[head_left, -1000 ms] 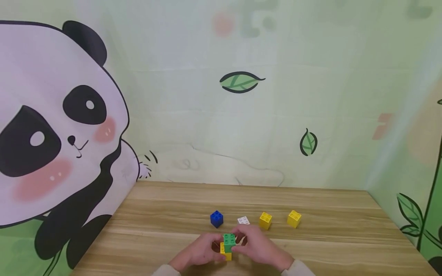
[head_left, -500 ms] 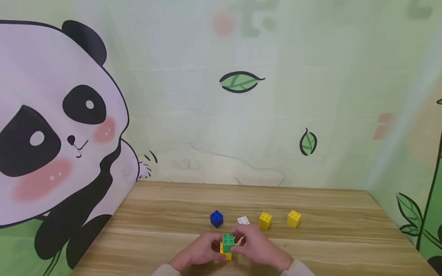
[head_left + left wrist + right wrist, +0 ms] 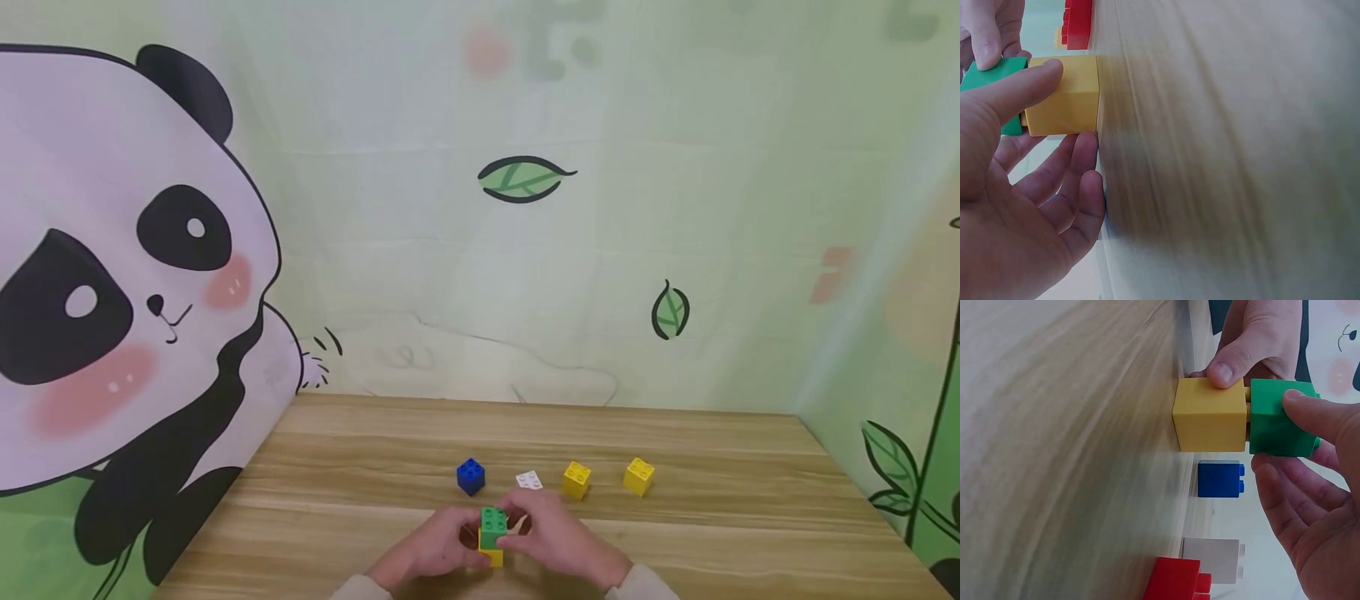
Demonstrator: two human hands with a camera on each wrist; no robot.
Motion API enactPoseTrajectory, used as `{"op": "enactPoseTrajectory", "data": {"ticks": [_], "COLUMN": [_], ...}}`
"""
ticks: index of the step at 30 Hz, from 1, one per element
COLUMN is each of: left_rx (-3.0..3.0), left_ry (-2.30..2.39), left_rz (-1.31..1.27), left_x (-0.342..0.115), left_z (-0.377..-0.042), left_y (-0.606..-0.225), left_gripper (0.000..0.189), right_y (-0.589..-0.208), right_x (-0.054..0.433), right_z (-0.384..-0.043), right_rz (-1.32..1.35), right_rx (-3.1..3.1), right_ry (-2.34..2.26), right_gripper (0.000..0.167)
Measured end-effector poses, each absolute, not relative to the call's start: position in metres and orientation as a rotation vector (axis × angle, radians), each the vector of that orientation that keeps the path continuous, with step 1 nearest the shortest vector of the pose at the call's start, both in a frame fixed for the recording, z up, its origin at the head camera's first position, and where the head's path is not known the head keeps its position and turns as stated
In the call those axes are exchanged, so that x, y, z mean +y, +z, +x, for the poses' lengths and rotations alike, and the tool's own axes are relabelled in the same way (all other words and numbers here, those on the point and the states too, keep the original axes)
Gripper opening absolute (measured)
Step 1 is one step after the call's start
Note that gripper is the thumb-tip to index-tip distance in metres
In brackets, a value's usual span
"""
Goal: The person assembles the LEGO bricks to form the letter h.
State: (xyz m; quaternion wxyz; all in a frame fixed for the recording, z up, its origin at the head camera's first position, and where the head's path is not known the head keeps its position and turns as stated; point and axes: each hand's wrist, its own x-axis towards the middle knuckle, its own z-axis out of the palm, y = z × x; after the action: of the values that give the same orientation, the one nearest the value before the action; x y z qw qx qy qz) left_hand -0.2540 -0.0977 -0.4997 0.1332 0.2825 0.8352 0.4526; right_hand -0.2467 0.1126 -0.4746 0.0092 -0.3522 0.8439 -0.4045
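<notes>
A yellow building block stands on the table, and my left hand pinches it with the thumb on its near side. Right over it is a green building block, pinched between the thumb and fingers of my right hand. In the right wrist view a thin gap between the two blocks shows some of the yellow block's studs. From above, the green block covers most of the yellow one's top.
Behind my hands on the wooden table stand a blue block, a white block and two more yellow blocks. A red block shows in the wrist views. A printed backdrop borders the table.
My right hand has shifted the green block slightly left, so it lines up more closely over the yellow block. My left hand keeps its place.
</notes>
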Motion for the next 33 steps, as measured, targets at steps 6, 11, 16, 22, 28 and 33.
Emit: {"op": "enactPoseTrajectory", "data": {"ticks": [6, 11, 16, 22, 28, 33], "left_rx": [2.464, 2.480, 2.440, 2.429, 2.438, 2.473], "left_ry": [1.271, 1.247, 1.295, 1.331, 1.315, 1.282], "left_rz": [0.812, 0.796, 0.738, 0.765, 0.748, 0.750], "left_x": [-0.0984, -0.1005, -0.1043, -0.1054, -0.1051, -0.1045], "left_z": [-0.2525, -0.2522, -0.2512, -0.2503, -0.2510, -0.2505], "left_y": [-0.4972, -0.4962, -0.4958, -0.4983, -0.4991, -0.4972], "left_gripper": [0.027, 0.025, 0.026, 0.025, 0.024, 0.024], "right_y": [-0.4708, -0.4692, -0.4709, -0.4718, -0.4708, -0.4711], "right_x": [0.1089, 0.1064, 0.1055, 0.1047, 0.1049, 0.1050], "right_z": [-0.2463, -0.2452, -0.2450, -0.2446, -0.2446, -0.2442], "right_rz": [-1.095, -1.100, -1.125, -1.115, -1.077, -1.058], "right_rx": [2.601, 2.584, 2.576, 2.583, 2.598, 2.609], "right_ry": [-1.249, -1.241, -1.260, -1.256, -1.205, -1.179], "right_gripper": [0.022, 0.023, 0.023, 0.023, 0.027, 0.030]}}
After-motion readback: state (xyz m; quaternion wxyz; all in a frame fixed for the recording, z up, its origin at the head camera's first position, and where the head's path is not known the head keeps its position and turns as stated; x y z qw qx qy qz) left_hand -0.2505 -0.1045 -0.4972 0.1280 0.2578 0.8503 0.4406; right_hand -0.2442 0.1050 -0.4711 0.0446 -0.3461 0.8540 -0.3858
